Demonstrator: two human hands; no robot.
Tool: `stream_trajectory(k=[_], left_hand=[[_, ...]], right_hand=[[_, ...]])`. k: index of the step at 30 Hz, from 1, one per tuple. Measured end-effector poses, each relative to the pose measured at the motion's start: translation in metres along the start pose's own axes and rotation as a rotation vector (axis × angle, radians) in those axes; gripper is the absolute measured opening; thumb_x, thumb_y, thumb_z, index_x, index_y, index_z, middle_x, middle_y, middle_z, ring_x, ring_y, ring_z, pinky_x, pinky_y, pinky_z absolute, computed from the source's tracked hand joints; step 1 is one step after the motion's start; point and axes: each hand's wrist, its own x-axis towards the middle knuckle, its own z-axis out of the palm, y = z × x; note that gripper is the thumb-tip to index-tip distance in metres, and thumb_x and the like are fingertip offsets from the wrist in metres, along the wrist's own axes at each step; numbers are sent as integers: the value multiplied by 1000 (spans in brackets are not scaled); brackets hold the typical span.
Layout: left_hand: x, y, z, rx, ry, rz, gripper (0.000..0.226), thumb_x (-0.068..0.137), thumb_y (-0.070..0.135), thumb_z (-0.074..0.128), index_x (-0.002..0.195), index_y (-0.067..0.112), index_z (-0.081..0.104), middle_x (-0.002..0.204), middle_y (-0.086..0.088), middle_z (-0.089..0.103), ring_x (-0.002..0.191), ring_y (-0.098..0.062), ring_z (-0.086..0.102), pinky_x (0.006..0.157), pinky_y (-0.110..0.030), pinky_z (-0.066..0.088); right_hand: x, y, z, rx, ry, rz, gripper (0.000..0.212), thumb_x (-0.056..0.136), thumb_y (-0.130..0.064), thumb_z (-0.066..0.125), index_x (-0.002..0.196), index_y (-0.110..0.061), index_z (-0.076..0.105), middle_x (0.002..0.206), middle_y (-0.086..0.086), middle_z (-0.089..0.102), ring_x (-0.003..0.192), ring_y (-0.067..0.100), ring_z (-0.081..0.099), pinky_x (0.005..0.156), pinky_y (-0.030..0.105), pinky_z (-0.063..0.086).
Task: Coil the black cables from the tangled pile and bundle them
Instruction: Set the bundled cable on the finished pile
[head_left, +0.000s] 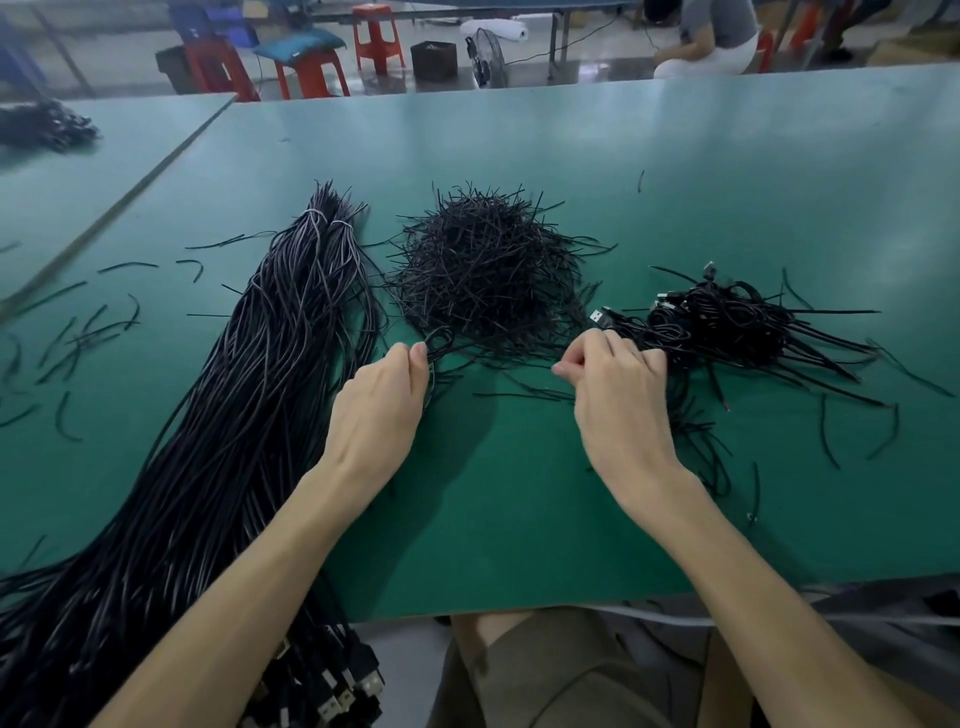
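A long hank of black cables (249, 395) lies on the green table (519, 519) at the left, bound near its far end, with USB plugs hanging over the near edge. A heap of short black ties (488, 270) sits in the middle. At the right lies a pile of coiled cables (727, 322). My left hand (379, 405) pinches a thin black cable loop at the near left edge of the tie heap. Beside the coiled pile, my right hand (613, 379) has its fingers curled round black cable strands.
Loose black ties (78, 338) are scattered on the table at left and right. Another dark cable pile (47, 124) lies on the neighbouring table, far left. Red stools (374, 36), a fan (488, 57) and a crouching person (717, 36) are beyond the far edge.
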Motion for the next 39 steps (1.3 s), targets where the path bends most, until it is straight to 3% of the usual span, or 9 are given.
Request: stream_trajectory(k=[3,6,9,13,18,28,34,37,39], left_hand=[[4,4,-2,-76,-6,-40,53,111,41,22,74,9,41,62,0,44,54,-21,40,53,-39,29],[15,18,4,-185,-108,-128,55,111,38,25,76,4,51,64,-2,49,58,-20,43,55,-36,33],[24,33,12,-416,-252,-165,50,109,32,34,67,14,51,52,8,45,49,-17,39,53,-32,33],[20,35,18,-527,-344,-26,49,112,35,34,71,13,48,54,12,42,50,-11,36,56,-33,33],[17,29,20,-550,-360,42,58,109,45,31,81,-2,50,62,8,40,53,-10,34,55,-28,32],[15,20,9,-912,-485,-135,56,110,34,42,55,27,47,52,13,33,44,-8,24,41,-17,21],[15,14,4,-945,-614,-109,54,102,44,45,51,27,46,50,9,39,44,-9,22,41,-18,20],[15,14,3,-918,-614,-108,50,99,43,47,52,26,49,51,6,42,44,-10,23,40,-17,20],[15,15,3,-920,-593,-119,45,103,40,48,64,25,66,54,5,41,46,-9,25,40,-18,20]], right_hand=[[-1,-13,2,526,-41,135,11,98,-21,67,89,-21,61,85,-9,64,77,3,57,73,16,43],[-1,-25,9,894,-71,285,9,94,-24,72,90,-20,65,75,-5,70,63,4,61,63,19,48],[2,-33,18,1096,-85,421,16,94,-22,73,95,-11,61,73,-2,71,58,8,61,52,22,46],[4,-29,25,1205,-60,517,27,92,-20,76,101,-5,56,75,4,71,57,9,60,50,22,45],[-2,-24,31,1261,-52,455,26,90,-19,77,94,-8,54,73,3,70,58,14,59,51,23,45],[-4,-23,28,1363,-265,295,40,85,-13,79,122,-16,63,83,0,70,68,15,62,58,25,46],[-10,-24,29,1408,-440,170,47,95,-15,68,139,-28,60,90,2,67,72,15,57,62,25,47],[-11,-27,29,1336,-413,140,36,99,-8,63,133,-21,62,90,2,69,72,14,59,62,27,49],[-11,-30,30,1276,-368,159,25,100,-6,61,123,-14,65,88,-1,72,74,11,63,60,27,51]])
